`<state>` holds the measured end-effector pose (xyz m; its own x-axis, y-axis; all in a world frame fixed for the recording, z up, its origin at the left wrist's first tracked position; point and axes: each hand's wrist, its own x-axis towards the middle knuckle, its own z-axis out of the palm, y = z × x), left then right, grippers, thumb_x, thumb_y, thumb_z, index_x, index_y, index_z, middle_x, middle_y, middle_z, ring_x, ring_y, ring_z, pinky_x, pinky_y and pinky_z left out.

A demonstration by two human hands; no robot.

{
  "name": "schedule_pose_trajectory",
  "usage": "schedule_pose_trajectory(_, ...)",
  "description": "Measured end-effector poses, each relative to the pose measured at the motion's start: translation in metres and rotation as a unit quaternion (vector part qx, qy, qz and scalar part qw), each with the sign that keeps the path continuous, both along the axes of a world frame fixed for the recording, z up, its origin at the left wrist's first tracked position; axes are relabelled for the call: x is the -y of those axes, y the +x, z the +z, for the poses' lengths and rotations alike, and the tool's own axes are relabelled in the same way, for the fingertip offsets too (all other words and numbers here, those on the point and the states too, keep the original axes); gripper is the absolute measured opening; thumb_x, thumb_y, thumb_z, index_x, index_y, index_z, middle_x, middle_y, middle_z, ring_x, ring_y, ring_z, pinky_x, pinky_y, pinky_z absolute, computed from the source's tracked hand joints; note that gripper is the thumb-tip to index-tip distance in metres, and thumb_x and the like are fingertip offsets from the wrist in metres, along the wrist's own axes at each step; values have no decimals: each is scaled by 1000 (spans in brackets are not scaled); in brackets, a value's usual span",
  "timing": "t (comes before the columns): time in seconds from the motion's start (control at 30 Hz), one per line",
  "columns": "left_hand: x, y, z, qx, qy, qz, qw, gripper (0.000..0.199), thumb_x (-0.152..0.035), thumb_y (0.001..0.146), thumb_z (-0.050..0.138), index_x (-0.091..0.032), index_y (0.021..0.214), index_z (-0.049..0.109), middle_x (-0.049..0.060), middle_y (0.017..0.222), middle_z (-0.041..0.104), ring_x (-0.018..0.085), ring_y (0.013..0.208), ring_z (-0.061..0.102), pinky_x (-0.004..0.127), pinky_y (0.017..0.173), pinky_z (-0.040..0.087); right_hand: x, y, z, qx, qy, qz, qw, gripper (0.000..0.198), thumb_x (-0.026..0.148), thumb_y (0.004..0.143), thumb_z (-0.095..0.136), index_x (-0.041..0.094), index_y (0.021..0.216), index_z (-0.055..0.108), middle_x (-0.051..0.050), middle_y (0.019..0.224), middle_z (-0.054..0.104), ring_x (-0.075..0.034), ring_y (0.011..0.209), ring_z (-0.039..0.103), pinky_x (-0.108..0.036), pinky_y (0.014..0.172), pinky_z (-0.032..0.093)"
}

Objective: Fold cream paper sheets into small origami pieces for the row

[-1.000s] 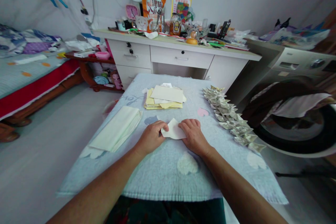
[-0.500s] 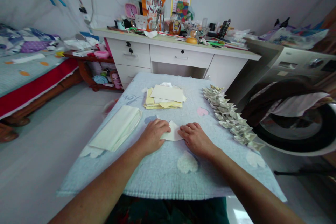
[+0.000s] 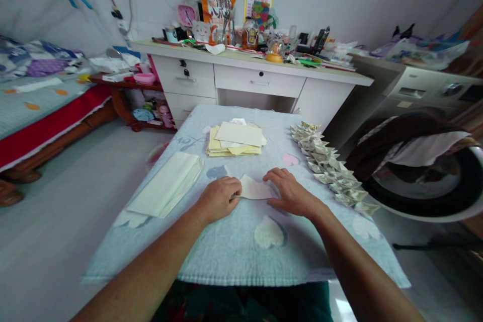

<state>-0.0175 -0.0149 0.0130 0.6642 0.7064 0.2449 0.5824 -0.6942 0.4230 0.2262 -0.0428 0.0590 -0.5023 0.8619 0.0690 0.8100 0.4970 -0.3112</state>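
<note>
A small cream sheet of paper [image 3: 255, 188] lies slightly curved between my two hands on the cloth-covered table. My left hand [image 3: 221, 196] is closed, pinching the paper's left edge. At the other end my right hand [image 3: 290, 191] is open, thumb and fingers spread around the paper's right edge. Beyond them sits a stack of cream and yellow paper [image 3: 239, 134]. To the left lies a folded pile of pale green-white paper [image 3: 168, 184]. Several folded paper pieces with pointed tips [image 3: 327, 158] stand in overlapping rows on the right.
The table wears a light blue patterned cloth [image 3: 241, 256]. Behind it is a white desk [image 3: 260, 80] crowded with jars and a snack bag [image 3: 217, 7]. A washing machine [image 3: 422, 95] with its door open stands at the right, a bed [image 3: 56, 105] at the left.
The paper has gone from a pointed, peaked shape to a wider strip. My right hand has loosened and spread its fingers, while my left hand has curled tighter on the left edge.
</note>
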Motion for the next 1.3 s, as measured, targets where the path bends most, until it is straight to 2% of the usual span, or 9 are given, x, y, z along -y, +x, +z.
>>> schedule_pose_trajectory(0.07, 1, 0, 1, 1, -1, 0, 1000, 12, -8, 74, 56, -19, 78, 56, 2, 85, 62, 18, 85, 57, 29, 79, 42, 3, -10, -1, -15, 4, 35, 999, 46, 19, 72, 69, 18, 116, 55, -9, 115, 56, -23, 102, 47, -35, 88, 36)
schedule_pose_trajectory(0.17, 2, 0, 4, -1, -3, 6, 1000, 10, -10, 74, 56, -19, 76, 55, 3, 86, 62, 18, 86, 57, 29, 80, 43, 3, -22, -8, -8, -2, 67, 998, 31, 15, 76, 63, 19, 106, 61, -6, 103, 59, -21, 96, 48, -33, 84, 35)
schedule_pose_trajectory(0.27, 3, 0, 6, -9, -8, 12, 1000, 7, -12, 76, 56, -19, 74, 56, 3, 84, 61, 19, 85, 56, 29, 79, 43, -1, -24, -18, -13, 5, 69, 998, 17, 12, 82, 56, 19, 94, 65, -5, 95, 61, -18, 91, 51, -31, 82, 35)
schedule_pose_trajectory(0.4, 2, -3, 7, -27, -13, 28, 999, 8, -17, 80, 55, -19, 73, 59, 3, 80, 58, 19, 84, 55, 29, 76, 42, -6, -21, -29, -51, 15, 55, 997, 20, 6, 83, 52, 19, 89, 66, -3, 92, 64, -16, 87, 53, -29, 81, 35)
schedule_pose_trajectory(0.53, -1, -7, 9, -45, -42, 45, 997, 12, -23, 82, 55, -19, 74, 62, 4, 78, 59, 20, 83, 55, 29, 72, 41, -6, -19, -36, -93, 17, 11, 995, 14, 10, 86, 53, 17, 85, 65, -4, 90, 64, -16, 87, 53, -29, 81, 35)
schedule_pose_trajectory(0.73, -5, -9, 12, -48, -80, 62, 994, 19, -23, 86, 50, -17, 75, 63, 5, 80, 61, 20, 84, 57, 30, 76, 41, -9, -16, -41, -113, -3, -85, 990, 11, 23, 88, 59, 18, 81, 66, -5, 96, 61, -18, 92, 49, -31, 82, 34)
schedule_pose_trajectory(1.03, -3, -6, 9, -99, -26, 110, 989, 22, -24, 88, 47, -17, 74, 61, 7, 82, 58, 22, 85, 54, 35, 78, 40, -14, -20, -41, -86, -25, -184, 979, 15, 30, 85, 63, 19, 77, 69, -4, 98, 61, -21, 96, 47, -33, 81, 30)
schedule_pose_trajectory(1.3, -4, -8, 7, -101, -24, 130, 986, 19, -27, 86, 51, -18, 74, 62, 6, 83, 57, 22, 85, 52, 35, 77, 39, -18, -20, -44, -75, -15, -213, 974, 21, 35, 82, 66, 17, 71, 66, -5, 95, 60, -21, 94, 47, -32, 77, 29)
